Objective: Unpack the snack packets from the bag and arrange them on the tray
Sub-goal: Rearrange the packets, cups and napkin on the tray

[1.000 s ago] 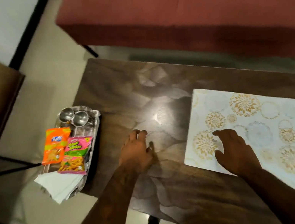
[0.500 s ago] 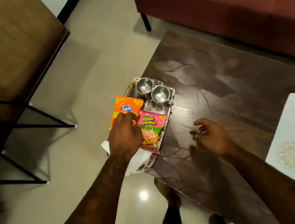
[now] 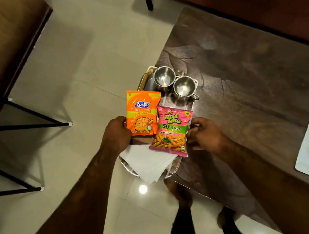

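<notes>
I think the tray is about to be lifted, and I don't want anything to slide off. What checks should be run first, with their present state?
1. Left hand at the tray's left side: ok.
2. Right hand at its right side: ok; actual grip cannot tell.
3. Orange snack packet lying flat: ok.
4. Pink snack packet fully inside the rim: not ok, its lower corner overhangs.
5. Two steel cups upright at the far end: ok.
6. White napkins within the tray: not ok, they stick out past the near edge.
</notes>
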The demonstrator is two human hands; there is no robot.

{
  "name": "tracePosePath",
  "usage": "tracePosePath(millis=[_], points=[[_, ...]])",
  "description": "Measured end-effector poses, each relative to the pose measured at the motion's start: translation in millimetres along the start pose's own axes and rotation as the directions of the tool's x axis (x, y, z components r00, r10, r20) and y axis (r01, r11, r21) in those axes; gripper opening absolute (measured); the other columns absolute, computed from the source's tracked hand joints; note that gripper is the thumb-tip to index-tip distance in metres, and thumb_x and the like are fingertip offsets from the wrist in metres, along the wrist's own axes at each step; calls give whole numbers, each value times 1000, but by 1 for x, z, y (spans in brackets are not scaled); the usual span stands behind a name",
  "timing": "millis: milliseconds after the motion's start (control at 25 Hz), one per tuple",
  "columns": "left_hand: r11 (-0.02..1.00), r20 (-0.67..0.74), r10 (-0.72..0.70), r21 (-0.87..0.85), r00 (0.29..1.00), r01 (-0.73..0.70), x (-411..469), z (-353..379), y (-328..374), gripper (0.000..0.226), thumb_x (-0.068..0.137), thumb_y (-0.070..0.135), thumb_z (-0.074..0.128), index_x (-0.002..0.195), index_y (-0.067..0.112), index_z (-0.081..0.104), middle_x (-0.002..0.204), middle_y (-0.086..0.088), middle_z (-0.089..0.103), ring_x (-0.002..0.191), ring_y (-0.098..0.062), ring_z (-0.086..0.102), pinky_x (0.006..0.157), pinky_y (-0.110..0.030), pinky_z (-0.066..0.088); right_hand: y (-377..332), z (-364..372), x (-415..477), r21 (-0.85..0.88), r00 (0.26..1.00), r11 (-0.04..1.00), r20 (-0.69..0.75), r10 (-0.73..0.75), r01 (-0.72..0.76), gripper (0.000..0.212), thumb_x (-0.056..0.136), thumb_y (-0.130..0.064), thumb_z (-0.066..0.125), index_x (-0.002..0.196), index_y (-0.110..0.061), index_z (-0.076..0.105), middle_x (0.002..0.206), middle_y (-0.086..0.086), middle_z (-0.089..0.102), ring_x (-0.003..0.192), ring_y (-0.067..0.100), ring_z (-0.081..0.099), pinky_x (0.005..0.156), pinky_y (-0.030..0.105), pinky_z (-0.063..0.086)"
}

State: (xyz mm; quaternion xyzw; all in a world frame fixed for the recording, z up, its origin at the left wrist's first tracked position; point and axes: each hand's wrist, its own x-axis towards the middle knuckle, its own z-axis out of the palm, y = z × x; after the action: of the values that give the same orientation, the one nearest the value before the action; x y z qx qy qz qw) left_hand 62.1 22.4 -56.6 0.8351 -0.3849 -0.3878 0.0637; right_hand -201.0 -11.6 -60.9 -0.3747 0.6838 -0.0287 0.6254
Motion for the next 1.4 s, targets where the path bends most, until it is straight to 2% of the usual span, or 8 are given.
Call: tracePosePath(millis=[160, 280, 520, 680, 760, 840, 1080, 1400], points=[[1000, -6, 23, -2, 1000, -23, 9, 4, 5, 28, 93, 10, 55, 117, 7, 69, 114, -15, 72, 101, -34, 66, 83, -36, 51, 1, 8, 11, 37, 1000, 999, -26, 4, -3, 28, 96, 7, 60, 91, -20, 55, 86, 7, 71, 65, 20, 71, 64, 39, 64], [999, -6, 16, -33, 1000, -16, 11, 4, 9, 29, 95, 14, 57, 122, 9, 67, 118, -13, 71, 105, -32, 67, 88, -38, 53, 2, 12, 16, 78, 998, 997, -59, 11, -7, 28, 95, 8, 58, 89, -20, 55, 82, 5, 69, 59, 17, 71, 52, 35, 62], [996, -57, 76, 40, 995, -74, 3, 3, 10, 31, 92, 10, 65, 122, 9, 67, 119, -15, 72, 106, -35, 67, 91, -42, 53, 4, 13, 13, 61, 994, 998, -111, -21, 28, 29, 96, 4, 48, 84, -21, 56, 94, 17, 75, 91, 43, 78, 78, 66, 64], [993, -47, 120, 8, 992, -120, -11, 6, 25, 28, 91, 11, 68, 119, 12, 69, 115, -12, 73, 100, -32, 69, 87, -37, 52, 11, -3, 3, 87, 987, 996, -158, -14, 28, 34, 99, 12, 41, 85, -17, 52, 82, 12, 67, 77, 34, 70, 79, 73, 61], [988, -37, 154, -5, 987, -154, -18, 12, 37, 26, 89, 9, 67, 114, 14, 71, 109, -9, 75, 92, -28, 68, 80, -30, 48, 16, -15, -5, 102, 983, 994, -184, -15, 34, 30, 97, 18, 38, 91, -8, 53, 87, 25, 61, 82, 34, 65, 81, 78, 56], [982, -12, 186, -6, 982, -186, -26, 23, 53, 26, 87, 5, 64, 110, 15, 73, 103, -7, 76, 85, -25, 66, 76, -28, 46, 26, -33, -13, 93, 975, 995, -222, -12, 33, 23, 96, 18, 39, 101, 2, 55, 93, 36, 60, 85, 37, 65, 83, 78, 56], [970, 181, 231, 27, 956, -240, -48, 78, 93, 26, 90, 7, 59, 111, 14, 72, 103, -7, 76, 94, -27, 69, 85, -34, 54, 74, -95, -29, -57, 946, 998, -324, 21, -42, 19, 90, 10, 47, 101, 2, 60, 87, 24, 70, 90, 51, 75, 82, 67, 61], [901, 262, 238, 301, 935, -313, -51, 125, 93, 35, 90, 24, 69, 124, 15, 67, 110, -14, 65, 101, -30, 67, 88, -45, 59, 128, -106, -17, -20, 941, 992, -319, 114, -127, 18, 86, 15, 49, 100, 8, 58, 99, 35, 74, 95, 54, 74, 84, 68, 60]])
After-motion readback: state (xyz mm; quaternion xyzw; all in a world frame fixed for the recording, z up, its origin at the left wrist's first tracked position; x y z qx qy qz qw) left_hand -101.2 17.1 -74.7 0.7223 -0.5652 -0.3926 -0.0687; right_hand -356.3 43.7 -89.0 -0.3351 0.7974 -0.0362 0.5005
